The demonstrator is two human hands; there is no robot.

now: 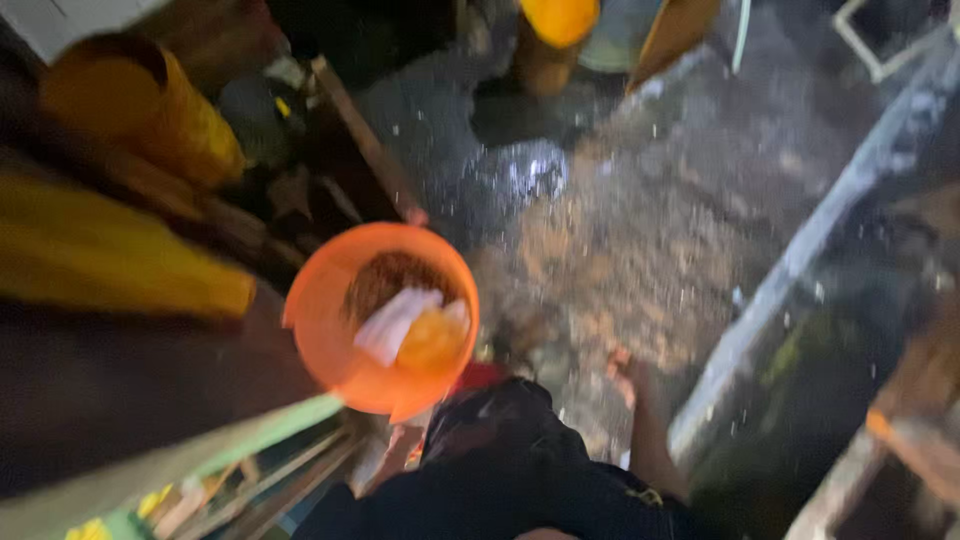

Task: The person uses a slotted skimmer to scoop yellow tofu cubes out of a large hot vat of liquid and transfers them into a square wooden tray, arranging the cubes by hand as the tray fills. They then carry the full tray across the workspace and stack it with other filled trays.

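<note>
Wet ground is seen from twelve to three o'clock. An orange bucket, holding brown debris and a white scrap, is seen at centre. The right hand, at five o'clock, is blurred; its grip cannot be told.

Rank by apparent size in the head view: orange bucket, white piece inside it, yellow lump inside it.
1. Orange bucket, largest.
2. White piece and yellow lump: look alike through the blur, so unranked.
</note>
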